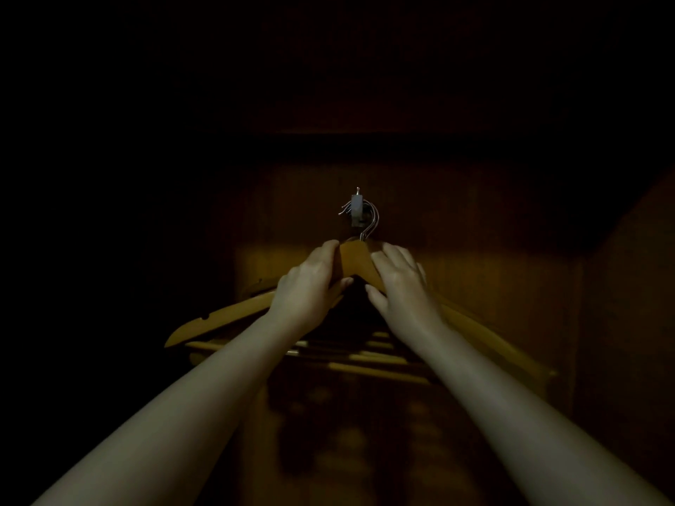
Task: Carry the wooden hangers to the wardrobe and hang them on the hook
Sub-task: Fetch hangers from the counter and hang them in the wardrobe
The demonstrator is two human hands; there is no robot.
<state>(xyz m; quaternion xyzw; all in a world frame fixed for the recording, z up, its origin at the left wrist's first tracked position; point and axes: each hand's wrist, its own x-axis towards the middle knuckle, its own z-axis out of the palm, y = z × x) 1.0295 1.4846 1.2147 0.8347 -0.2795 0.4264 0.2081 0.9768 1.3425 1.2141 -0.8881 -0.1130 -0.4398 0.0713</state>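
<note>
Several wooden hangers [356, 262] are bunched together in a dark wardrobe, their metal necks curving over a small metal hook [357, 210] on the back panel. My left hand [310, 286] grips the left shoulder of the bundle near its top. On the right shoulder my right hand [400, 283] lies with its fingers spread over the wood and its thumb underneath. The hangers' arms splay out left and right below my wrists, and their bottom bars show between my forearms.
The wardrobe's wooden back panel [475, 272] is dimly lit. A wooden side wall [628, 304] stands at the right. A dark shelf or top edge [365, 147] runs above the hook. Everything to the left is in blackness.
</note>
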